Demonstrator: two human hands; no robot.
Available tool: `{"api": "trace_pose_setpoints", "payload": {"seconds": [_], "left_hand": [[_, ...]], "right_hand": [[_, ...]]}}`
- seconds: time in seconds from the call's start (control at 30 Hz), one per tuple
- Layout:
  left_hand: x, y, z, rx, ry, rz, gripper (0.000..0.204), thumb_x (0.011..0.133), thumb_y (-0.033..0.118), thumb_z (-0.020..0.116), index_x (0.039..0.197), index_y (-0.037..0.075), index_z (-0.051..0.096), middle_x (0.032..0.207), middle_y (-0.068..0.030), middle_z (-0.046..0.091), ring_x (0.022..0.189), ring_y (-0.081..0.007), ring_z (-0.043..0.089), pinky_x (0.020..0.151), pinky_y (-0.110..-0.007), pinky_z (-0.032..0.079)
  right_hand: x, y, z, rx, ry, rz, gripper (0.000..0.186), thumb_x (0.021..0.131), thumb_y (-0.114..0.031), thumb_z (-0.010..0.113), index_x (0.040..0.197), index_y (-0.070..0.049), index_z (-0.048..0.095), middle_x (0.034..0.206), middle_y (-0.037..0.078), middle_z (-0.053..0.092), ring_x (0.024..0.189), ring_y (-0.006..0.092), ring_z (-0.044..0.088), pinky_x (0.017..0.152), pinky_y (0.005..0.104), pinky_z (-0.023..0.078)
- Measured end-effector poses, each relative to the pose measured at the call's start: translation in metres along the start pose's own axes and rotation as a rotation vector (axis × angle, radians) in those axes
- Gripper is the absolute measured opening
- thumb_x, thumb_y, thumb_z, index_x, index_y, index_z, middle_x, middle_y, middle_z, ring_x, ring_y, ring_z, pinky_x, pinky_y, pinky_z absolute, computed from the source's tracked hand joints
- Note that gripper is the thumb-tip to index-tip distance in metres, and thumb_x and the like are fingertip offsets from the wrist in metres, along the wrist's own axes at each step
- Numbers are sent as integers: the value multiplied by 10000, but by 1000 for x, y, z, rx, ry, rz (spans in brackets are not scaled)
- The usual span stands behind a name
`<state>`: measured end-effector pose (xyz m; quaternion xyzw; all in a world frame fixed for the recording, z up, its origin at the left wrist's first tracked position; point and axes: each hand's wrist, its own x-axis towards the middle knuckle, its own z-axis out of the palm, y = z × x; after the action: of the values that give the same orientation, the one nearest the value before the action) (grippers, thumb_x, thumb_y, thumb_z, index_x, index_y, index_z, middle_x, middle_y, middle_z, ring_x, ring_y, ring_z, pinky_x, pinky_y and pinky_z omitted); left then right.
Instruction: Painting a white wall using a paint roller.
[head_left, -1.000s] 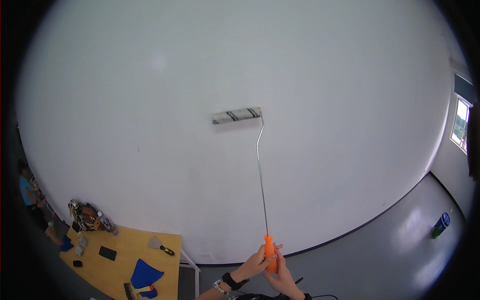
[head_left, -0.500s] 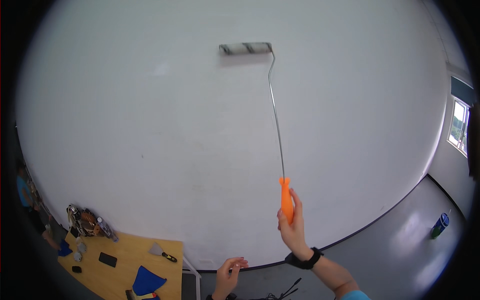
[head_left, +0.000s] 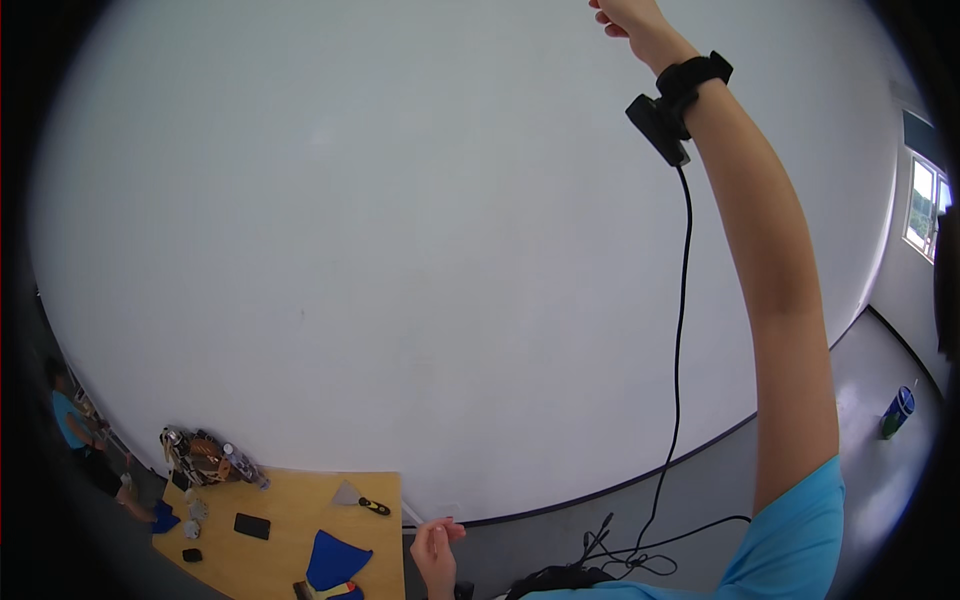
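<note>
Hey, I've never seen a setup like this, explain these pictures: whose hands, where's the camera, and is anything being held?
There's no machine, just a person's bare hands. Every picture comes from a head-worn fisheye camera, so straight edges bend. The right hand reaches up to the picture's top edge before a white wall; anything it grips is out of view, though half a second earlier it held an orange-handled paint roller. A black, cabled device is strapped to that wrist. The left hand, at the lower edge, is loosely curled with nothing visible in it. A scraper, dark phone, flat blue piece and brush lie on the yellowish table.
</note>
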<state>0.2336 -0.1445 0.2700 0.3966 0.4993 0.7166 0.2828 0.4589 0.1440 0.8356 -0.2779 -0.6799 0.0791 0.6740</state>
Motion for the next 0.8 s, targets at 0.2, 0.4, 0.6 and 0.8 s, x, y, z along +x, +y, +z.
{"api": "trace_pose_setpoints", "payload": {"seconds": [0.2, 0.4, 0.6, 0.8], "left_hand": [[9, 3, 23, 62, 96, 33, 234, 997, 153, 454, 955, -47, 568, 773, -105, 631, 688, -159, 604, 668, -275, 503], [23, 1, 45, 28, -24, 60, 221, 1005, 159, 431, 963, -17, 558, 746, -82, 606, 656, -148, 582, 637, -268, 473], [14, -3, 57, 49, -150, -18, 185, 992, 81, 436, 996, -44, 572, 805, -111, 648, 722, -162, 639, 691, -280, 530], [-13, -27, 59, 36, -278, -87, 228, 1012, 192, 467, 1083, 19, 598, 807, -50, 628, 704, -115, 577, 616, -250, 459]], "right_hand": [[-75, 58, -3, 17, -133, 118, 570, 962, -318, 477, 1466, -129, 286, 760, 34, 507, 571, 119, 476, 496, 282, 411], [-254, 176, 4, 29, -223, 265, 453, 963, -258, 502, 1338, -70, 333, 667, 68, 549, 509, 152, 540, 507, 295, 471], [-497, 276, -7, -97, -241, 512, 339, 947, -206, 536, 1208, -59, 377, 685, 196, 583, 600, 380, 592, 503, 436, 413], [-667, 256, -24, -63, -511, 920, 296, 983, -232, 489, 1126, -3, 369, 765, 109, 598, 650, 218, 638, 576, 342, 493]]}}
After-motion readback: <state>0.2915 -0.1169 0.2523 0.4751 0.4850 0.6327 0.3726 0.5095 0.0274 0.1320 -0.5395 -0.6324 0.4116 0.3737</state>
